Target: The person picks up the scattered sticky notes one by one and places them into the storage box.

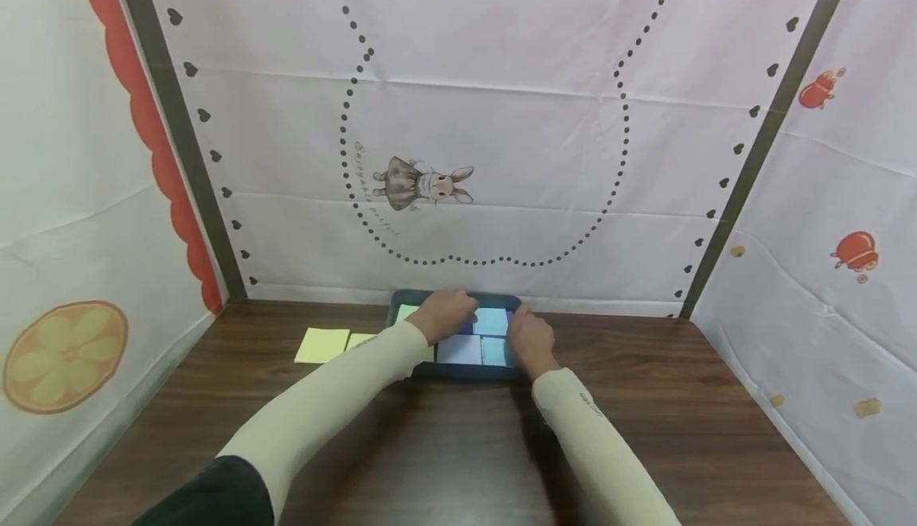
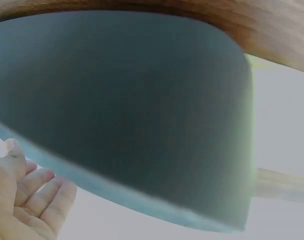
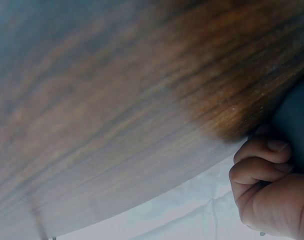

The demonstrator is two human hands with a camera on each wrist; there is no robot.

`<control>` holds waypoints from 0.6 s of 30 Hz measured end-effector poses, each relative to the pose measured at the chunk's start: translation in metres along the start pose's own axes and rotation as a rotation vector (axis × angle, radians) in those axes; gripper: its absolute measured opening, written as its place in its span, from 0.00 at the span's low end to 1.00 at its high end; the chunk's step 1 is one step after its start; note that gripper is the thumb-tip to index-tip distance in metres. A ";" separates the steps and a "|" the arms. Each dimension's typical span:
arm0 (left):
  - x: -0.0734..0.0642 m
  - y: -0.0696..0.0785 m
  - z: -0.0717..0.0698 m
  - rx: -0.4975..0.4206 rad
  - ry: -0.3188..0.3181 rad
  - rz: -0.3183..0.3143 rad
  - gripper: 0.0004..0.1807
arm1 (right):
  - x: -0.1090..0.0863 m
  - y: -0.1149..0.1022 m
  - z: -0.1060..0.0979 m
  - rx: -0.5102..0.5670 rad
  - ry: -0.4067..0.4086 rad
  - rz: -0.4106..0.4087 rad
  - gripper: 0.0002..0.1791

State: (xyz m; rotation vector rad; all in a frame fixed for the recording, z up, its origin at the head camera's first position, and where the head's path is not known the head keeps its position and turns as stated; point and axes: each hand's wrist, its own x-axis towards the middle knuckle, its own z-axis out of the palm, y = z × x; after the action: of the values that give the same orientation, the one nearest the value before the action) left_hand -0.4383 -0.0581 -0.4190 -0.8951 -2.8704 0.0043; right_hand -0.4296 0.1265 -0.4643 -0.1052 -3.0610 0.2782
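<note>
A dark blue-green tray stands at the back of the table. Pads of sticky notes lie in it: light blue, pale lavender and green, with a bit of purple showing. Over its middle is my left hand, its fingers loosely bent in the left wrist view beside the tray wall; I see nothing between them. The right hand grips the tray's right side. Its fingers are curled against the dark wall in the right wrist view.
A yellow sticky-note pad lies on the wooden table left of the tray. Another yellow pad is partly behind my left sleeve. A printed cloth hangs right behind the tray, with more cloth at both sides.
</note>
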 end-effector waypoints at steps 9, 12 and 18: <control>0.004 -0.041 0.018 -0.042 -0.010 0.009 0.09 | 0.039 0.016 0.038 -0.012 0.025 -0.025 0.21; 0.005 -0.052 0.022 -0.018 0.007 0.007 0.05 | 0.040 0.015 0.039 -0.008 0.020 -0.026 0.23; -0.006 -0.068 0.022 -0.029 0.025 0.013 0.08 | 0.025 0.011 0.021 -0.008 0.021 -0.031 0.21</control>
State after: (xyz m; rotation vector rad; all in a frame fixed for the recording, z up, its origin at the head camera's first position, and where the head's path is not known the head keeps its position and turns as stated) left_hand -0.4741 -0.1166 -0.4384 -0.9125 -2.8489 -0.0462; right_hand -0.4554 0.1351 -0.4855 -0.0609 -3.0400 0.2612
